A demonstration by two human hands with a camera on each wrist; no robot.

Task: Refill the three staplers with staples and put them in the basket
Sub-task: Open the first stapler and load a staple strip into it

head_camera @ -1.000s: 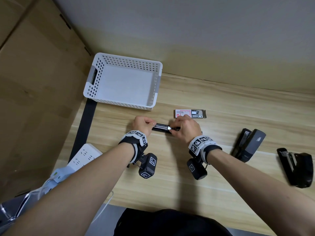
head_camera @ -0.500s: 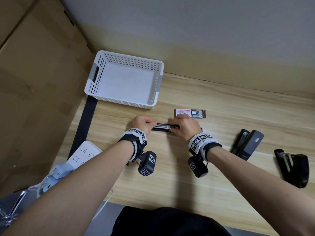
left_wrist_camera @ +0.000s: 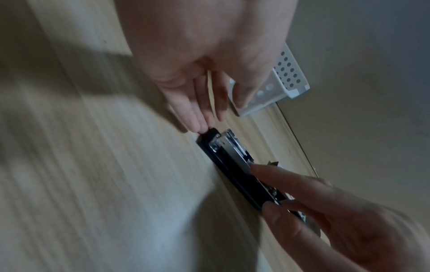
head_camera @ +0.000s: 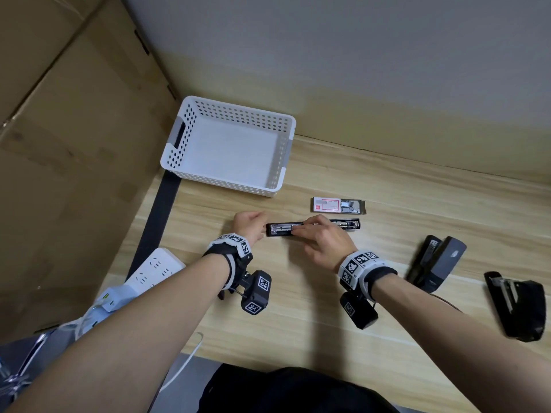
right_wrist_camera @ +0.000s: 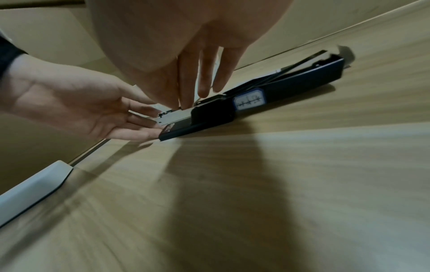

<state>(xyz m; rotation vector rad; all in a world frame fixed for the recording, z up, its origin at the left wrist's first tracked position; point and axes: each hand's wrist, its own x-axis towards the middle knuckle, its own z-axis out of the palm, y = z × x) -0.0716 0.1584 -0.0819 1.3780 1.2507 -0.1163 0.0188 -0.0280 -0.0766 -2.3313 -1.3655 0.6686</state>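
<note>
Black slim stapler (head_camera: 313, 228) lies hinged fully flat on the light wood-grain table (head_camera: 298, 308), metal staple channel facing up, between the white perforated plastic basket (head_camera: 229, 150) and the person; laid flat, likely so the channel is exposed for loading.

Left hand (head_camera: 249, 229): straight fingers (left_wrist_camera: 197, 117) touch the stapler's left end, nothing curled round it; looks like a brace so the body doesn't slide. Right hand (head_camera: 320, 241): fingertips (right_wrist_camera: 186, 103) pressing down on the metal channel near the middle, fingers extended, no wrap; I judge it's seating or sliding a staple strip, though the strip itself is too small to make out; thumb (left_wrist_camera: 279, 217) sits against the near edge.

Small red-and-white staple box (head_camera: 338, 205), sleeve slid open with silver staples showing, sits just behind the stapler; close for easy picking.

Counts: staplers 3; one in hand, one dark grey stapler (head_camera: 433, 263) propped open to the right, one black stapler (head_camera: 517, 305) also open at far right; both well apart from the hands. Basket 1, holds no stapler. Staple box 1. White power strip (head_camera: 152, 269) 1, at the table's left edge.

Judgement: first refill in progress; zero of three delivered.
</note>
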